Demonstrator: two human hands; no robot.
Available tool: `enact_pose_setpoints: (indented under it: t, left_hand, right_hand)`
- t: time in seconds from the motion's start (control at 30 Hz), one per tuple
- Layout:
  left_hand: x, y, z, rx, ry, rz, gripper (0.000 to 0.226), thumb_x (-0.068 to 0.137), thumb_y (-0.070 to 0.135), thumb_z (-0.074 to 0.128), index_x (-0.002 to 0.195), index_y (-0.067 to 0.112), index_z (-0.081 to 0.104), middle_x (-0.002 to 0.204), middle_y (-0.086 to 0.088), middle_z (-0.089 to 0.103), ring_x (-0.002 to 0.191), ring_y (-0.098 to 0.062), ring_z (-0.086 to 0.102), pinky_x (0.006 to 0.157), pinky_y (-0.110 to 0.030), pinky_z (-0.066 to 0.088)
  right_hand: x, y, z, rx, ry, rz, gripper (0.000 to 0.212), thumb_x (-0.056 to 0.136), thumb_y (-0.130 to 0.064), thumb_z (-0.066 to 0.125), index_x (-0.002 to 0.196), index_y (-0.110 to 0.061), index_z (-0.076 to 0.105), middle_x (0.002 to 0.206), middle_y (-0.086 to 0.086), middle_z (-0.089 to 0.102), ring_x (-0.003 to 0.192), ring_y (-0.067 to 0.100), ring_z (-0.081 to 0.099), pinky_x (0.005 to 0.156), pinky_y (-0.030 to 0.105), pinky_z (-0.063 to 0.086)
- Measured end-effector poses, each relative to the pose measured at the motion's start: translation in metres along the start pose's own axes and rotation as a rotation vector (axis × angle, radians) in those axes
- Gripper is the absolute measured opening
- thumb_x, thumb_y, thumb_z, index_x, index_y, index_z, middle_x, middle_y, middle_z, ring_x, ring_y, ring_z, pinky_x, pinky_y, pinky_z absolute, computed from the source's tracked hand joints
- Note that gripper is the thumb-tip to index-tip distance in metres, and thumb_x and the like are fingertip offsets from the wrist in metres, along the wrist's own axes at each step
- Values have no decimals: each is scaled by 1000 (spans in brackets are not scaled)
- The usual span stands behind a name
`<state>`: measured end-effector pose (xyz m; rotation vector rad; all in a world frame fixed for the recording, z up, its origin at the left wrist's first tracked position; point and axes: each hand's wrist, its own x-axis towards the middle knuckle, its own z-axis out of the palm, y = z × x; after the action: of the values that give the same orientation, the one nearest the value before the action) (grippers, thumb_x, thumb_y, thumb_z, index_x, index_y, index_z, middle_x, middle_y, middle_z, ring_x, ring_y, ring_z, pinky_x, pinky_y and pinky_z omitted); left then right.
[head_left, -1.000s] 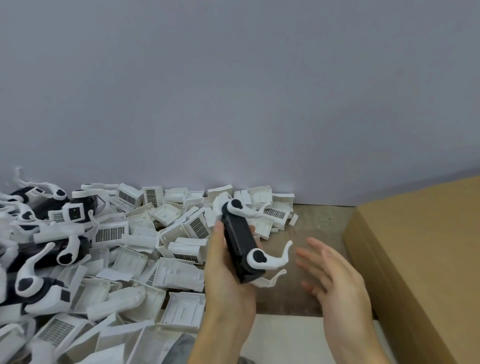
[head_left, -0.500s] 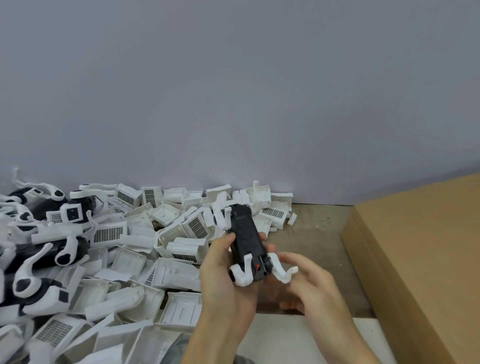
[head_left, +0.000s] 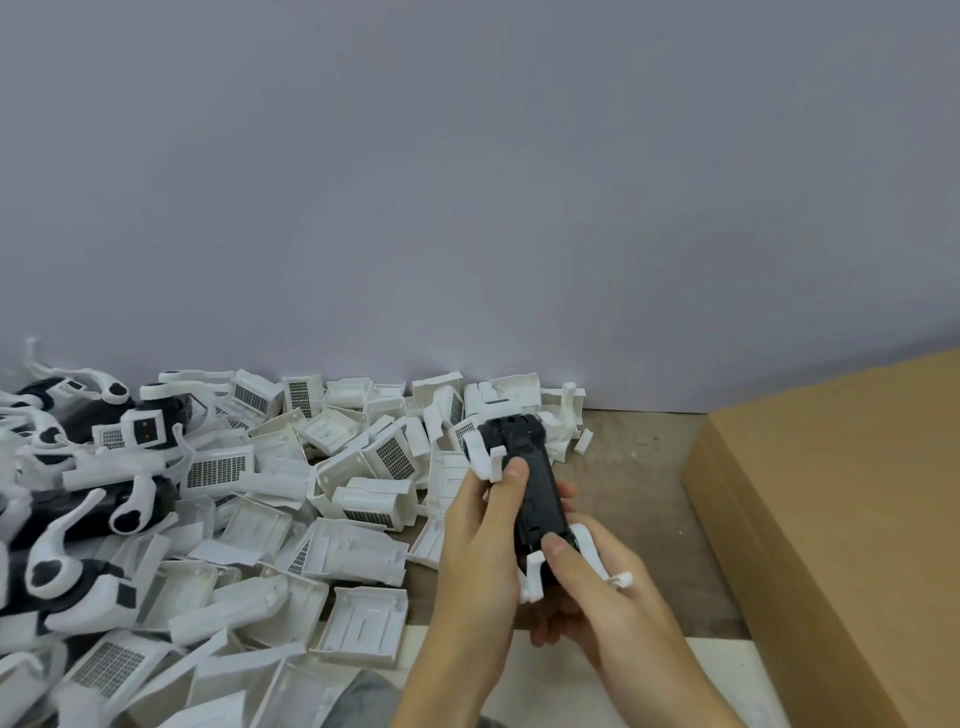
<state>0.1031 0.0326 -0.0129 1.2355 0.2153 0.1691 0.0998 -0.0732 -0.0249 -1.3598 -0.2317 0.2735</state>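
Note:
A black oblong plastic body with white curved legs is held in front of me above the wooden table. My left hand grips its left side, thumb laid on the black top. My right hand grips the near end from below and the right, thumb pressed on the black casing between two white legs. The underside of the part is hidden by my fingers.
A heap of white plastic shells with grilles covers the table's left half. Assembled black-and-white units lie at the far left. A brown cardboard box stands on the right. A grey wall closes off the back. Bare wood lies between.
My right hand has come in from open air and closed on the near end of the black body. The body has been turned in my left hand, its legs now pointing differently.

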Motion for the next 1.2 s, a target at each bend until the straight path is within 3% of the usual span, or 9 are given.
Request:
enact_pose_setpoints:
  t: [0.1,0.33,0.47,0.53,0.7,0.8,0.93,1.07,1.2]
  left_hand:
    - [-2,1,1,-13,-5,-8,53,73,56,62,103,13,72,96,-9,77,80,-27,73,64,-38,55]
    - [-4,3,1,-64,-33,-30,61,76,52,61,112,4,68,93,-14,75,74,-29,68,52,-31,49]
    - [-2,3,-1,-93,-56,-46,72,71,58,63,113,0,66,87,-16,69,65,-31,61,45,-28,43]
    - [-2,2,-2,-97,-56,-48,65,70,59,65,108,6,69,85,-16,68,65,-32,60,45,-28,42]
    - [-2,2,-2,-51,-43,-24,31,66,60,67,75,31,68,76,-8,62,67,-30,57,52,-34,40]
    - [-2,3,-2,-38,-27,-10,31,65,61,69,74,31,69,73,-1,63,73,-28,60,57,-37,43]
    - [-3,4,-2,-31,-27,-8,24,75,55,75,76,31,69,73,-1,65,67,-25,60,53,-35,42]
    - [-3,5,-2,-38,-39,-6,22,76,55,75,78,33,71,75,-1,66,70,-26,60,52,-34,41]
    - [-4,5,-1,-61,-55,-15,29,64,59,68,77,33,71,73,-2,67,67,-28,61,48,-31,42]
  right_hand:
    - [1,3,-1,-5,-24,-9,37,79,-29,58,114,-19,66,76,12,67,60,24,58,55,33,47]
    - [2,8,-3,-56,-27,-21,39,78,-25,56,115,-27,66,82,4,70,64,16,59,57,27,47]
    - [1,8,-4,-58,-52,-16,43,74,-22,52,115,-29,66,77,8,67,65,21,60,61,30,47]
    - [1,8,-5,-70,-58,-5,45,74,-21,52,116,-27,65,74,8,66,66,22,61,60,28,47]
    - [0,8,-5,-107,-40,16,44,81,-24,52,124,-29,62,73,6,69,64,17,63,62,27,51]
    - [-1,8,-3,-81,-8,20,38,93,-19,53,127,-36,60,65,4,64,58,14,60,61,27,53]
    - [-1,6,0,3,1,35,49,77,-34,57,126,-34,62,73,9,68,62,22,62,59,32,48]
    - [0,5,0,-11,-20,5,48,77,-29,59,124,-30,63,71,9,66,59,18,60,57,29,48]
    - [2,6,0,33,-26,21,50,73,-23,60,122,-31,64,71,8,63,59,16,57,55,27,47]
